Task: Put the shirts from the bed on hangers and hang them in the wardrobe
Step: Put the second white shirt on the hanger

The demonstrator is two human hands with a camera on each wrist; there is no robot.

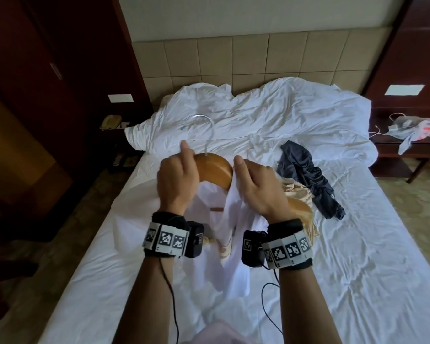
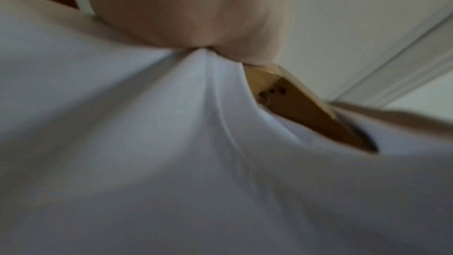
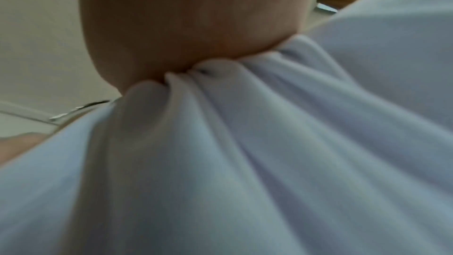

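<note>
A wide bed [image 1: 358, 281] with a white sheet fills most of the head view, seen from its foot, with a padded beige headboard [image 1: 233, 60] behind it. A crumpled white duvet [image 1: 271, 120] is heaped at the head end.

In the middle of the bed, a white shirt [image 1: 233, 269] is held up off the sheet, its cloth hanging down between the two forearms. A wooden hanger [image 1: 215, 171] sits partly inside the shirt's top, its curved shoulder bare between the two hands and its metal hook [image 1: 204, 120] pointing toward the headboard.

To the right of the hands, a dark navy shirt [image 1: 305, 175] lies bunched on the sheet. A beige garment [image 1: 292, 192] lies just beside it, partly under the right hand, with a second wooden hanger [image 1: 299, 207] resting on it.

The left hand [image 1: 176, 180] grips the shirt cloth against the left end of the held hanger; its fingers [image 1: 184, 147] are curled except the forefinger, which points up. The right hand [image 1: 256, 187] pinches a bunch of the shirt cloth at the hanger's right side, fingers curled round the folds. Both wrist views show blurred white cloth gathered tight under the palm.

A dark wooden nightstand [image 1: 395, 150] stands to the right of the bed with cluttered items on top.
</note>
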